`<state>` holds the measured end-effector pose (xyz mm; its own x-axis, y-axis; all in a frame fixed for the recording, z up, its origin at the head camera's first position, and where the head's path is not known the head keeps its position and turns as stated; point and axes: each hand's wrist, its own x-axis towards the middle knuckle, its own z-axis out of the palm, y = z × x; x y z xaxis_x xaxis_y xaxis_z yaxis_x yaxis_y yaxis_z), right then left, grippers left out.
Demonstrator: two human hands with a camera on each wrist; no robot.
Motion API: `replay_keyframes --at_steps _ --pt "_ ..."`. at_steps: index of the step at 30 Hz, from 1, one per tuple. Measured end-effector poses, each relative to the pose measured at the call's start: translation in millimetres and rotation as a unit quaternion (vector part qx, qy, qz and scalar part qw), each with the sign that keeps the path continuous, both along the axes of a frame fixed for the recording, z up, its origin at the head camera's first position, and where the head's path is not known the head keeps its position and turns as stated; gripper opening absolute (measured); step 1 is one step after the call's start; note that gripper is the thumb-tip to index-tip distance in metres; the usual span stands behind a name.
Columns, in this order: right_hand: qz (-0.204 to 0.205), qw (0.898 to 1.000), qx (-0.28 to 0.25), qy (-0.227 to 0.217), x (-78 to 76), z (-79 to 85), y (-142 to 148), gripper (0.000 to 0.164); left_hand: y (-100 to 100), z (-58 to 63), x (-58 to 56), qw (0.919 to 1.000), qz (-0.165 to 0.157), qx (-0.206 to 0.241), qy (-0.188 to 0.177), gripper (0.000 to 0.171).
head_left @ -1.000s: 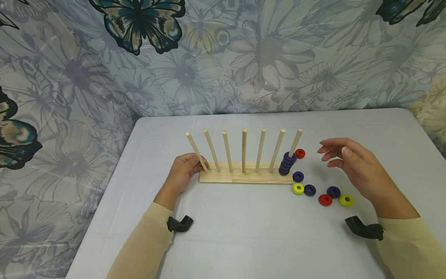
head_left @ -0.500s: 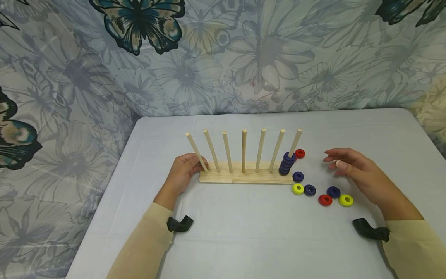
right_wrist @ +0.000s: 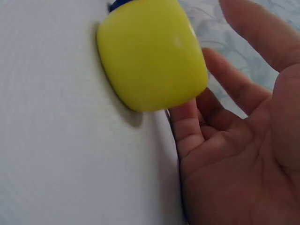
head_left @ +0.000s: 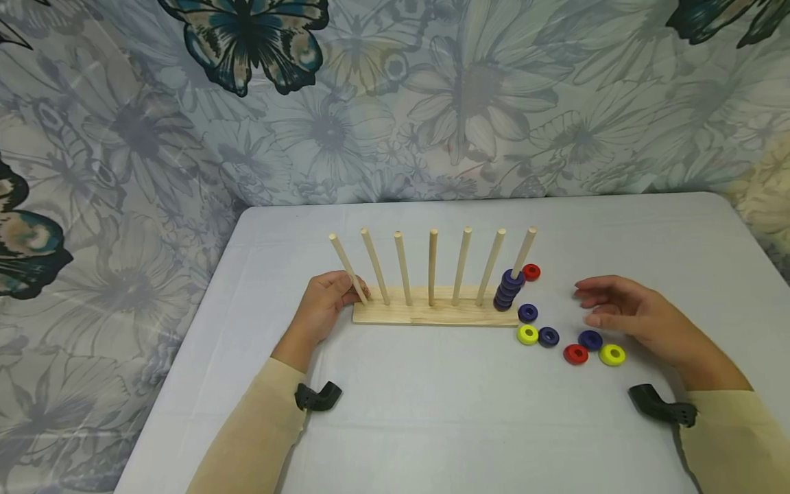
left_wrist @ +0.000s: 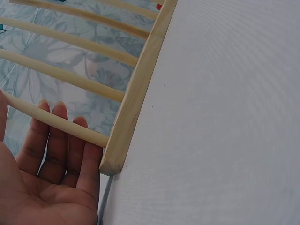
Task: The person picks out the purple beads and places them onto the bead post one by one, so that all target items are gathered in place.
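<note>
A pale wooden peg stand (head_left: 435,314) with a row of several upright pegs stands on the table. My left hand (head_left: 327,302) holds its left end, fingers (left_wrist: 58,140) behind the outermost peg (left_wrist: 61,123). On the rightmost peg sits a stack of several dark blue rings (head_left: 507,291). My right hand (head_left: 642,319) is low at the right with nothing in it, fingers loosely bent. Nearest to it lie a blue ring (head_left: 590,340), a yellow ring (head_left: 612,355) and a red ring (head_left: 576,354). That yellow ring (right_wrist: 152,56) looms large in the right wrist view.
Beside the stand's right end lie two more blue rings (head_left: 548,337), a yellow ring (head_left: 527,335) and, behind the stack, a red ring (head_left: 531,272). A white cloth covers the table (head_left: 432,412). Patterned fabric (head_left: 395,123) hangs behind and to the left.
My right hand has come down and slightly toward me, closer to the loose rings beside it. The left hand, the stand and the rings have stayed in place.
</note>
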<state>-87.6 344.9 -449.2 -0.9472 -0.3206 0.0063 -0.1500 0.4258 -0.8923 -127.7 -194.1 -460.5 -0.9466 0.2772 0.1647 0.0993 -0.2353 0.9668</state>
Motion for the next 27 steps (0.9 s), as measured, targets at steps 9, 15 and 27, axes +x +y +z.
replay_keyframes --at_steps 9,15,27 --pt "0.058 0.997 0.048 -0.011 -0.9 3.3 5.1 0.056 0.2 -0.3 -0.8 1.0 -0.002 -0.002 0.001 0.041" --pt "0.067 0.992 0.101 0.02 0.6 6.0 0.9 0.048 -0.1 0.4 -0.2 1.0 -0.002 0.001 0.001 0.042" --pt "0.051 0.991 0.117 0.039 1.9 8.1 -1.9 0.043 0.9 2.1 0.3 0.9999 0.006 -0.008 -0.005 0.052"
